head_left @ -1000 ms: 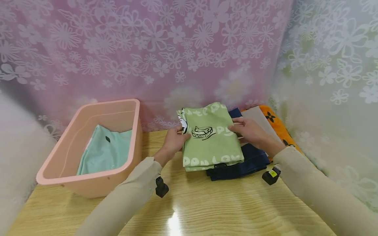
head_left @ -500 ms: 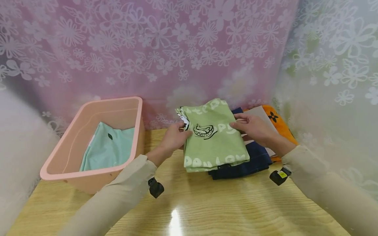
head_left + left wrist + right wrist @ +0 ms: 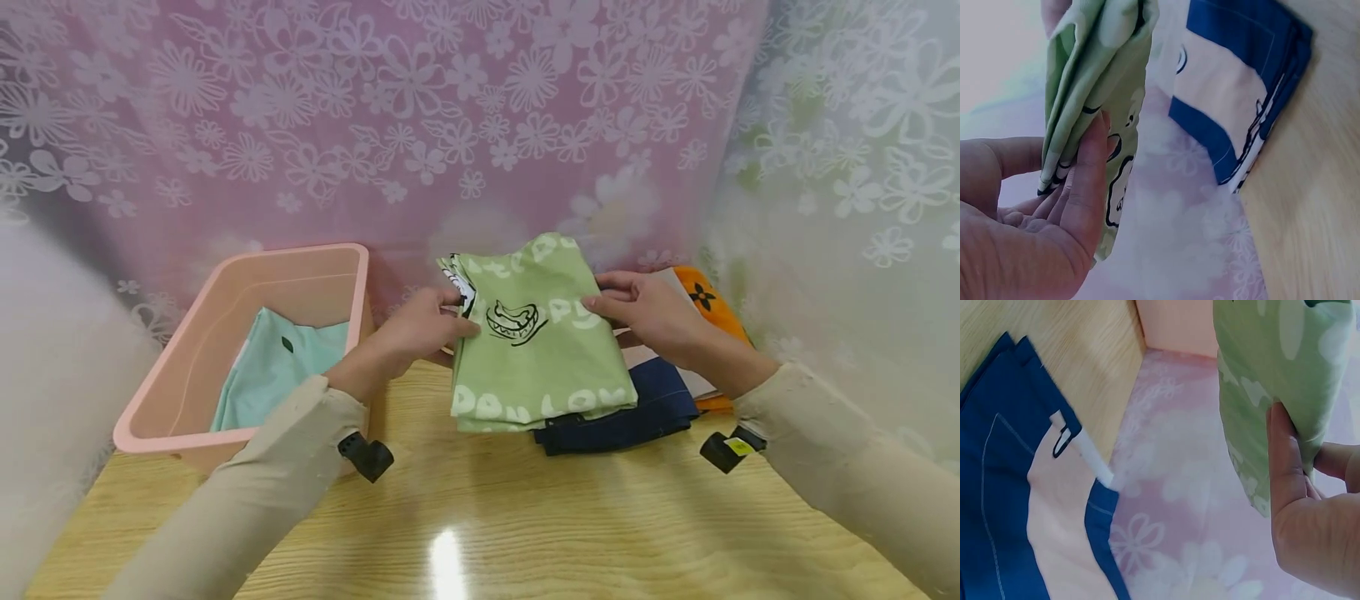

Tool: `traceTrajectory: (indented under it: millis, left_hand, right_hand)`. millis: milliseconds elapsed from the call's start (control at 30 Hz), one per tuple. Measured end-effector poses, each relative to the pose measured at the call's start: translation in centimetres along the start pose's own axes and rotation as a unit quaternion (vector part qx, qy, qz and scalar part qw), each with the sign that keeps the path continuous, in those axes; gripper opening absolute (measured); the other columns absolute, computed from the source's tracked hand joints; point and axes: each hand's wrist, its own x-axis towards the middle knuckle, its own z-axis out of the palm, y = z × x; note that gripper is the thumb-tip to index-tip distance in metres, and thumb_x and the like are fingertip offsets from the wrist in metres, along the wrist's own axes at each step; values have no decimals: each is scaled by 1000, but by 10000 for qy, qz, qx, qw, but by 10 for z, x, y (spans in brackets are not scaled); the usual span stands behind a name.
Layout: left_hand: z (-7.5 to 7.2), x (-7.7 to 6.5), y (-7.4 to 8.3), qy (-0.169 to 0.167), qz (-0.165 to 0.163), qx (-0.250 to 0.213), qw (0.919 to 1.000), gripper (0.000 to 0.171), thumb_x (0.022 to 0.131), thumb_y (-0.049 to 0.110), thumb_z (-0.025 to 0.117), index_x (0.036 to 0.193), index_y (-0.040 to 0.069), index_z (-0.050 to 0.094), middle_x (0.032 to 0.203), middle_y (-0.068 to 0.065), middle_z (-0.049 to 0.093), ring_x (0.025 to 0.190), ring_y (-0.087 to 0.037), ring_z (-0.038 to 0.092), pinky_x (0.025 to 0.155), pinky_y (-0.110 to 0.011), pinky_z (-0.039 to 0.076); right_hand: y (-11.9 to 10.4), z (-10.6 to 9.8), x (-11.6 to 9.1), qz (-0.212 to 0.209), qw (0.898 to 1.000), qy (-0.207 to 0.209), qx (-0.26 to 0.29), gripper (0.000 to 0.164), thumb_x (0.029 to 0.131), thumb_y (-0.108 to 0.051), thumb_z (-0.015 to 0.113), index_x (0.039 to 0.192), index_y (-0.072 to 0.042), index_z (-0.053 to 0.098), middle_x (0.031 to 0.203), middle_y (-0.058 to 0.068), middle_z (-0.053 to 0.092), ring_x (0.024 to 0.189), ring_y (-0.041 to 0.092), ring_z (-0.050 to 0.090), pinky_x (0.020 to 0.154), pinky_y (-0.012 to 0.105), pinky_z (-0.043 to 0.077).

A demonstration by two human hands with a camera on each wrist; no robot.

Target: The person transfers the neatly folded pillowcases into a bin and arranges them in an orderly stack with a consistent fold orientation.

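Observation:
A folded green cloth (image 3: 536, 362) with white lettering and a black sketch is held up between both hands. My left hand (image 3: 420, 327) pinches its left edge, the thumb on top; the left wrist view shows the stacked layers between thumb and fingers. On the opposite edge, my right hand (image 3: 656, 317) grips the cloth (image 3: 1300, 369) with thumb and fingers. Below and to the right lies a folded navy cloth (image 3: 626, 421) with a pale pink panel (image 3: 1063, 506). Both wrist views show a gap between the green cloth and the navy one.
A pink plastic tub (image 3: 360, 292) stands on the left of the wooden table (image 3: 465, 517), with a mint-green cloth (image 3: 277, 367) inside. An orange cloth (image 3: 716, 304) with dark flowers lies at the right. Floral curtains (image 3: 480, 125) hang behind and at the sides.
Both hands keep their hold on the green cloth, which has risen slightly and shifted a little away from the navy cloth. The head view has turned slightly left.

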Motion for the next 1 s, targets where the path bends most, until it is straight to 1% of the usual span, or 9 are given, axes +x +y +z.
traceTrajectory:
  millis: [133,233,267,367,500,633,833,933,1000]
  left_hand:
    - [-8,-7,6,261,-60,51,9996,59,90,3,62,144,-1,36,113,-15,58,76,-20,64,68,-38,57]
    - [-14,-12,8,444,-74,93,9989,69,90,5,64,149,2,28,122,-15,55,78,-22,64,69,-38,57]
    - [-16,-13,9,494,-53,113,9987,70,89,5,64,149,3,27,123,-15,55,77,-22,64,69,-38,57]
    - [-23,-16,10,551,66,86,9984,63,89,4,63,146,2,34,120,-17,59,73,-21,65,68,-39,57]
    - [-32,-19,10,555,135,110,9983,61,90,3,61,145,1,34,118,-19,60,68,-19,63,67,-39,57]
    - [-41,-24,13,600,45,310,9977,69,91,5,61,149,1,24,130,-18,50,67,-16,60,66,-35,56]
    - [-59,-29,17,580,26,536,9969,66,92,8,61,148,1,27,142,-16,40,69,-14,60,67,-31,55]
    - [-69,-31,16,593,-21,702,9958,69,93,9,60,151,4,23,148,-16,32,71,-13,61,69,-31,55]
    - [-74,-32,15,598,-50,744,9954,70,94,9,60,152,5,21,148,-17,31,72,-13,63,69,-31,55]
  right_hand:
    - [-9,5,-3,-104,9999,36,5,68,96,-34,58,150,-7,28,133,18,53,103,21,63,81,39,54]
    - [-14,8,-4,-116,9999,77,-30,68,96,-34,58,151,-9,28,133,17,54,105,22,62,81,38,54]
    - [-15,9,-4,-109,9999,67,-16,68,96,-34,58,151,-9,28,133,17,53,106,23,62,81,38,54]
    - [-20,12,-4,-61,10000,12,60,69,96,-34,58,151,-10,25,134,15,52,109,24,60,82,37,53]
    - [-26,16,0,-82,9995,-155,247,67,97,-32,57,152,-13,24,135,14,52,110,24,59,84,36,53]
    - [-32,23,5,-179,9981,-297,504,64,98,-28,55,152,-12,24,138,14,49,110,23,59,84,36,53]
    - [-40,37,14,-311,9948,-306,915,58,100,-19,53,151,-10,27,140,15,46,112,22,58,82,38,53]
    - [-45,44,19,-333,9934,-341,1039,58,100,-16,52,151,-10,26,141,14,45,110,22,58,81,38,54]
    - [-47,49,22,-346,9928,-347,1096,57,100,-16,52,150,-10,27,141,14,45,109,21,59,80,37,54]
